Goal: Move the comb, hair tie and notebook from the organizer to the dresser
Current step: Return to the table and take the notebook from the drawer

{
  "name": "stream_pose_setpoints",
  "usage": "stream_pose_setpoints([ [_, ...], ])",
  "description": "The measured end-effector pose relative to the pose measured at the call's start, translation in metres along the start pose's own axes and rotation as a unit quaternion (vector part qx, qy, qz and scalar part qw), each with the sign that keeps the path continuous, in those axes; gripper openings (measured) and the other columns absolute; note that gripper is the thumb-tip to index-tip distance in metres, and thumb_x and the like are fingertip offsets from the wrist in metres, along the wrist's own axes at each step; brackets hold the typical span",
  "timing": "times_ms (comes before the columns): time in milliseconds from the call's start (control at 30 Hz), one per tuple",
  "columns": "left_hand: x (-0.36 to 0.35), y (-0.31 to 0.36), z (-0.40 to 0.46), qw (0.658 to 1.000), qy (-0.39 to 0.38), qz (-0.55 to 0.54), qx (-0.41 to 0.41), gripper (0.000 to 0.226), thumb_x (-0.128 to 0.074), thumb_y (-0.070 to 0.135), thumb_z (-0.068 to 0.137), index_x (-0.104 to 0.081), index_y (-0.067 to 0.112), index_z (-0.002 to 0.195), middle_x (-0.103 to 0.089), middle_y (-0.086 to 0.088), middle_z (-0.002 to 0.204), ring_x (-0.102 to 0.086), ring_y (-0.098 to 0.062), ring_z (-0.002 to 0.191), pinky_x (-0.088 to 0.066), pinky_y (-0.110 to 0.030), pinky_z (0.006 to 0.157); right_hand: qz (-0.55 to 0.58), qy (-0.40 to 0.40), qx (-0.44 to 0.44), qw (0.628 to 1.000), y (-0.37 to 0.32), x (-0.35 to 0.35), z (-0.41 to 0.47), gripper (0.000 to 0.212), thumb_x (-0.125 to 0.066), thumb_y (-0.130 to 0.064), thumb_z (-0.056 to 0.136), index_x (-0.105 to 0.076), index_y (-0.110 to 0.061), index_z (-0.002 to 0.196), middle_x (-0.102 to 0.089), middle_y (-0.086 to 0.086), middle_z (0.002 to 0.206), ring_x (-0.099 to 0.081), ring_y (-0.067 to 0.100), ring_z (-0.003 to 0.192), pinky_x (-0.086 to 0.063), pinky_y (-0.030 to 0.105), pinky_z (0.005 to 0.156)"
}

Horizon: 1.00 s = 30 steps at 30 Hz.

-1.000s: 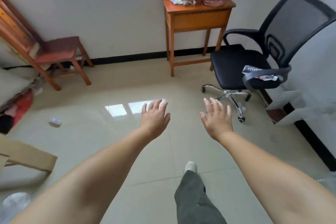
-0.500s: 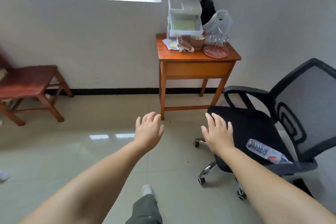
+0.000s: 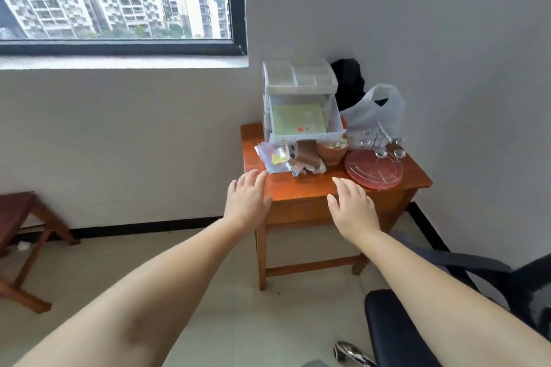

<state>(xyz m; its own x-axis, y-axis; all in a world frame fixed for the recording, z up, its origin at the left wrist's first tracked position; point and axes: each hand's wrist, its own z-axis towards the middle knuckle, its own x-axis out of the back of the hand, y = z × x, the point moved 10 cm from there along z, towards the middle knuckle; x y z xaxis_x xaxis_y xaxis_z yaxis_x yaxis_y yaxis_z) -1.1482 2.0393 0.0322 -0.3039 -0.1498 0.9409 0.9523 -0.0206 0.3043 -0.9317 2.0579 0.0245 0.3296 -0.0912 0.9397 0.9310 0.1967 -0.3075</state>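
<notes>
Organizer (image 3: 301, 104) at the back of the dresser (image 3: 301, 191); notebook (image 3: 298, 119) in its lower tray; plastic bag (image 3: 372, 116) to its right.

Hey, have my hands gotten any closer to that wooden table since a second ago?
Yes. Both the left hand and right hand now reach over the wooden table's front edge; a second ago they were over open floor, well short of it.

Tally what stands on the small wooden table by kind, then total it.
Clear plastic organizer: 1
White plastic bag: 1
Terracotta pot: 1
Round red rack base: 1
Heap of loose wrappers: 1
Total: 5
</notes>
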Motion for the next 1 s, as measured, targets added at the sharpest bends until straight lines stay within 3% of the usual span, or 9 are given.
stream_pose_setpoints([
  [233,-0.021,-0.015,0.114,0.998,-0.005,-0.048,0.047,0.058,-0.049,0.031,0.090,-0.026,0.017,0.142,-0.025,-0.013,0.153,-0.025,-0.028,0.140,-0.030,-0.042,0.112,0.115,-0.003,0.011,0.993,-0.012,-0.001,0.157,0.047,-0.034,-0.028,0.095,-0.032,-0.010,0.139,-0.035,0.012,0.145,-0.036,0.027,0.131,-0.036,0.039,0.101],
  [300,-0.040,-0.022,0.194,0.995,-0.003,-0.061,0.083,0.059,-0.050,0.029,0.090,-0.025,0.017,0.142,-0.023,-0.012,0.154,-0.028,-0.029,0.138,-0.032,-0.041,0.110,0.121,-0.032,0.010,0.992,0.000,-0.013,0.254,0.047,-0.035,-0.026,0.096,-0.029,-0.010,0.139,-0.034,0.013,0.145,-0.041,0.029,0.126,-0.039,0.037,0.095],
  [433,-0.053,-0.030,0.217,0.991,-0.001,-0.092,0.095,0.060,-0.054,0.028,0.088,-0.028,0.017,0.140,-0.028,-0.004,0.152,-0.044,-0.024,0.128,-0.044,-0.037,0.094,0.151,-0.103,-0.068,0.981,0.016,-0.042,0.295,0.053,-0.032,-0.032,0.096,-0.018,-0.012,0.144,-0.030,0.019,0.147,-0.037,0.035,0.130,-0.036,0.045,0.104],
  [533,-0.058,-0.030,0.231,0.989,0.005,-0.107,0.103,0.053,-0.053,0.029,0.088,-0.032,0.017,0.135,-0.042,-0.001,0.143,-0.059,-0.027,0.107,-0.048,-0.036,0.079,0.164,-0.127,-0.144,0.968,0.031,-0.065,0.317,0.056,-0.036,-0.029,0.096,-0.017,-0.009,0.144,-0.029,0.020,0.148,-0.037,0.036,0.131,-0.037,0.045,0.105],
  [600,-0.062,-0.032,0.235,0.993,0.003,-0.090,0.083,0.048,-0.053,0.031,0.088,-0.035,0.017,0.130,-0.047,-0.002,0.138,-0.062,-0.030,0.094,-0.045,-0.033,0.072,0.190,-0.103,-0.202,0.955,0.041,-0.066,0.325,0.050,-0.042,-0.024,0.094,-0.028,-0.006,0.138,-0.042,0.019,0.139,-0.049,0.035,0.119,-0.045,0.042,0.094],
  [700,-0.059,-0.033,0.240,0.994,0.004,-0.087,0.065,0.047,-0.055,0.032,0.088,-0.037,0.016,0.128,-0.051,-0.005,0.135,-0.063,-0.032,0.091,-0.044,-0.032,0.070,0.258,-0.069,-0.267,0.926,0.055,-0.065,0.329,0.033,-0.050,-0.023,0.091,-0.048,-0.004,0.118,-0.061,0.015,0.114,-0.059,0.029,0.088,-0.053,0.038,0.080],
  [833,-0.054,-0.030,0.240,0.993,0.004,-0.102,0.061,0.056,-0.057,0.034,0.087,-0.031,0.018,0.133,-0.052,-0.008,0.136,-0.063,-0.033,0.098,-0.052,-0.039,0.079,0.439,-0.087,-0.238,0.862,0.043,-0.066,0.332,0.030,-0.055,-0.026,0.090,-0.058,-0.005,0.112,-0.065,0.012,0.108,-0.062,0.030,0.095,-0.053,0.043,0.086],
  [933,-0.049,-0.031,0.239,0.987,0.011,-0.143,0.078,0.061,-0.060,0.033,0.085,-0.028,0.020,0.134,-0.053,-0.008,0.134,-0.062,-0.033,0.102,-0.051,-0.040,0.080,0.477,-0.087,-0.189,0.854,0.035,-0.041,0.330,0.018,-0.055,-0.024,0.091,-0.058,-0.010,0.101,-0.066,0.012,0.104,-0.064,0.025,0.084,-0.053,0.033,0.066],
  [1000,-0.048,-0.033,0.239,0.982,0.012,-0.168,0.083,0.062,-0.061,0.033,0.084,-0.028,0.020,0.134,-0.051,-0.007,0.135,-0.061,-0.031,0.104,-0.051,-0.041,0.083,0.516,-0.070,-0.166,0.838,0.041,-0.016,0.325,0.012,-0.053,-0.022,0.092,-0.058,-0.013,0.099,-0.066,0.012,0.103,-0.065,0.024,0.083,-0.053,0.032,0.063],
])
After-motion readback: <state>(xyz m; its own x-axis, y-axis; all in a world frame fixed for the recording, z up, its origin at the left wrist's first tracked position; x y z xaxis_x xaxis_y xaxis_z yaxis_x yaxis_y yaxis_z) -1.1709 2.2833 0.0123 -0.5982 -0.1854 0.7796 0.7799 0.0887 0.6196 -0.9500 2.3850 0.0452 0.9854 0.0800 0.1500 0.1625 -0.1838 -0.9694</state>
